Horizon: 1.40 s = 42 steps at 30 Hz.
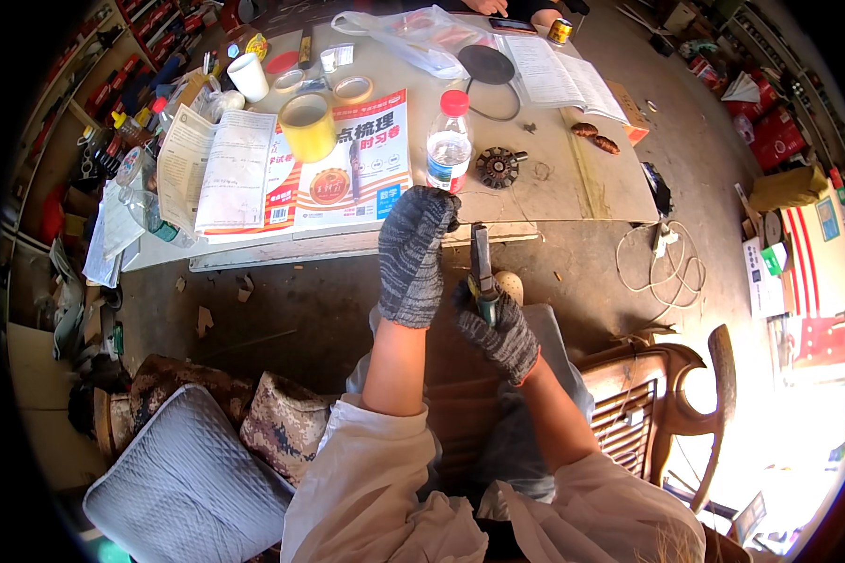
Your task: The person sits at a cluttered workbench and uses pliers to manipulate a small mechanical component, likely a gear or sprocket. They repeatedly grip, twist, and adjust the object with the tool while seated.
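Note:
My left hand [412,260], in a grey knitted glove, is raised at the table's near edge, just in front of a clear bottle [449,148] with a red cap. Its fingers are closed; a dark bit shows at the fingertips, too small to name. Lower and to the right, my right hand [500,333], gloved alike, is wrapped round pliers [481,253] with a green handle. Their metal jaws point up and away from me, a little right of my left hand. On the table beside the bottle lies a round black slotted part [498,167] with a short shaft.
On the table [554,188] are a yellow tape roll [307,128], printed papers [355,169], a white cup [248,77], a plastic bag [413,38] and an open booklet [563,77]. A person's hand [486,6] shows at the far side. A wooden chair [648,394] stands right, a grey cushion [183,483] left.

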{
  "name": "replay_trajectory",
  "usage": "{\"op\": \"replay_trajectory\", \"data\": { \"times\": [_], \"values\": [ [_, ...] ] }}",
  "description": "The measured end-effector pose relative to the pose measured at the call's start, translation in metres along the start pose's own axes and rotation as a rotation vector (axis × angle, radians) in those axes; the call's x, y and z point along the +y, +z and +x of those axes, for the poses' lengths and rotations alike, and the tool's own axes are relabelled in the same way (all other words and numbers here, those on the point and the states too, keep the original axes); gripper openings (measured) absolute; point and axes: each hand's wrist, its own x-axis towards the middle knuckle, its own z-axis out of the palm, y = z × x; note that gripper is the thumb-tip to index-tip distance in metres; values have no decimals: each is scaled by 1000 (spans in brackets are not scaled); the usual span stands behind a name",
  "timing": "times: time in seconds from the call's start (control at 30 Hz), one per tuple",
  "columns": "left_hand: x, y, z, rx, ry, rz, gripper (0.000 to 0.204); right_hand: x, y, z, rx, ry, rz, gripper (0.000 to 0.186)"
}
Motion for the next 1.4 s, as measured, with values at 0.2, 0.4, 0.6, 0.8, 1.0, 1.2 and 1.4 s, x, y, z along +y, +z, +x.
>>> {"op": "replay_trajectory", "data": {
  "times": [0.2,0.4,0.6,0.8,1.0,1.2,1.4],
  "values": [
    [3,2,-1,-2,0,42,14,2,-2,0,8,24,18,29],
    [6,5,-1,-3,-6,43,14,5,-3,0,14,7,19,29],
    [11,8,-2,-12,4,121,18,3,-2,0,13,92,102,29],
    [12,8,-4,-25,-30,106,15,0,-2,0,23,17,33,26],
    [10,5,-3,-47,-9,127,15,15,-7,-1,-27,103,183,31],
    [16,11,-3,-31,-20,113,18,33,-12,-4,-37,198,376,42],
    [11,8,-2,-55,-49,29,14,38,-18,-4,-108,189,507,43]
  ]
}}
